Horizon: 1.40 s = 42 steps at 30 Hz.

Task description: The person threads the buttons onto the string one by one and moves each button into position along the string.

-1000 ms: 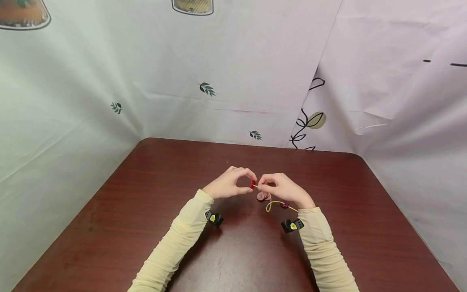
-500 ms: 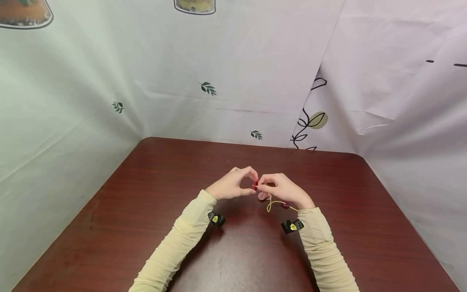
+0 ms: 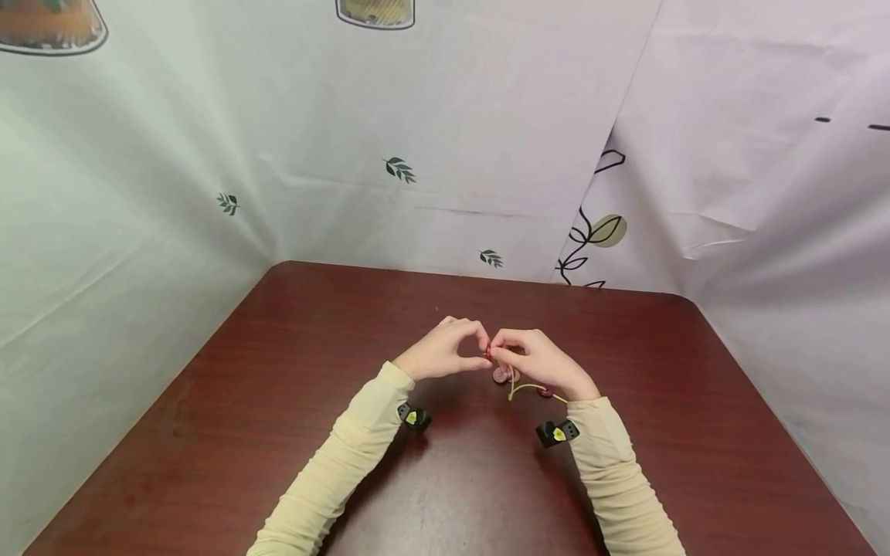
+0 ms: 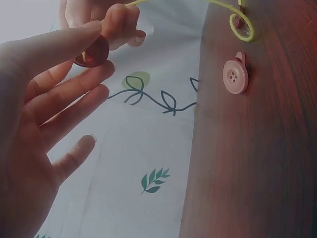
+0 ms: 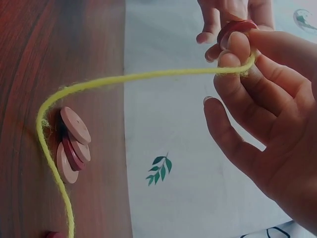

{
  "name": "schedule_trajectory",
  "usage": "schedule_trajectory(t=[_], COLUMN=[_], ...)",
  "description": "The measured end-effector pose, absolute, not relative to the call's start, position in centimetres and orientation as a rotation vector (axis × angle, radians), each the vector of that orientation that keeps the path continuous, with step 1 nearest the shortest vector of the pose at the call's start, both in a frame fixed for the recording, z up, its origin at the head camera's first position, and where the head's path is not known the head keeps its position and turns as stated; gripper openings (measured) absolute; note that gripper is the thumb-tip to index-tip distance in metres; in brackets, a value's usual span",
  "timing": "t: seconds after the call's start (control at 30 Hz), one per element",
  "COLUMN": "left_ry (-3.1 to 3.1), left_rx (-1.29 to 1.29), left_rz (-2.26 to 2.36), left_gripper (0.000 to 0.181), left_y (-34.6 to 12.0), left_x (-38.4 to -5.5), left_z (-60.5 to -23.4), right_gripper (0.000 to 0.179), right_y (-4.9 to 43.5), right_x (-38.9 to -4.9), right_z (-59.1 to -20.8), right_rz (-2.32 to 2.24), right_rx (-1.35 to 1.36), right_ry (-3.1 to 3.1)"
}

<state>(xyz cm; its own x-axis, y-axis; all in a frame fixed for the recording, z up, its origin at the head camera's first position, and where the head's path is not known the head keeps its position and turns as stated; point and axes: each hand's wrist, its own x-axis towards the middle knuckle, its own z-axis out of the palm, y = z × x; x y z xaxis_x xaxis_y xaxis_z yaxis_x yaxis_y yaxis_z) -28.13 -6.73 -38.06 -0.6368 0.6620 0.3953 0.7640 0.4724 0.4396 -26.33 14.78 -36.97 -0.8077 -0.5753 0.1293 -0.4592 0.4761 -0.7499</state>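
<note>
Above the table my left hand (image 3: 441, 353) pinches a dark red button (image 4: 97, 52) by thumb and fingers, its other fingers spread. A short tip of yellow yarn (image 5: 148, 74) pokes out of the button's face on the left hand's side. My right hand (image 3: 548, 363) pinches the yarn close against the button's other face, so the fingertips of both hands nearly meet. From there the yarn hangs down to the table and runs toward the right wrist. A second dark red button (image 3: 545, 391) sits by the yarn on the table.
Below the hands lies a small overlapping pile of buttons, with a pink button (image 5: 76, 125) on it and a darker red button (image 5: 73, 153) among them. The brown table (image 3: 334, 309) ends at a white printed cloth (image 3: 445, 139) behind it.
My left hand has brought the red button rightward to the right hand. The yarn between them has shortened, and its tip now shows on the button's left side. The right hand has barely moved.
</note>
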Motion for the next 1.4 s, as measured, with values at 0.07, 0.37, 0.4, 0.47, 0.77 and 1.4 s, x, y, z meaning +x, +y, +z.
schedule_trajectory(t=[0.07,0.37,0.4,0.47,0.77,1.4], left_ry=[-2.538,-2.536,-2.533,-2.532,-2.516,-2.523], left_rx=[-1.239,-1.205,-1.205,-1.204,-1.215,-1.24], left_rz=[-0.904,-1.028,-1.025,-1.019,-1.0,-0.902], left_gripper=[0.024,0.015,0.013,0.012,0.01,0.006], left_y=[-6.75,-6.81,-6.8,-6.82,-6.81,-6.67], left_x=[-28.07,-28.04,-28.06,-28.1,-27.96,-28.04], left_z=[-38.05,-38.19,-38.24,-38.36,-38.58,-38.1], right_gripper=[0.01,0.011,0.011,0.012,0.012,0.02], right_y=[14.81,14.93,14.93,14.9,14.97,14.93], right_x=[-26.36,-26.42,-26.39,-26.3,-26.17,-26.21], right_z=[-37.02,-37.03,-37.01,-36.99,-37.18,-36.74], right_rz=[-1.243,-1.211,-1.212,-1.217,-1.251,-1.255], right_rx=[-0.916,-0.891,-0.884,-0.872,-0.909,-0.854], right_ry=[2.581,2.621,2.621,2.615,2.585,2.573])
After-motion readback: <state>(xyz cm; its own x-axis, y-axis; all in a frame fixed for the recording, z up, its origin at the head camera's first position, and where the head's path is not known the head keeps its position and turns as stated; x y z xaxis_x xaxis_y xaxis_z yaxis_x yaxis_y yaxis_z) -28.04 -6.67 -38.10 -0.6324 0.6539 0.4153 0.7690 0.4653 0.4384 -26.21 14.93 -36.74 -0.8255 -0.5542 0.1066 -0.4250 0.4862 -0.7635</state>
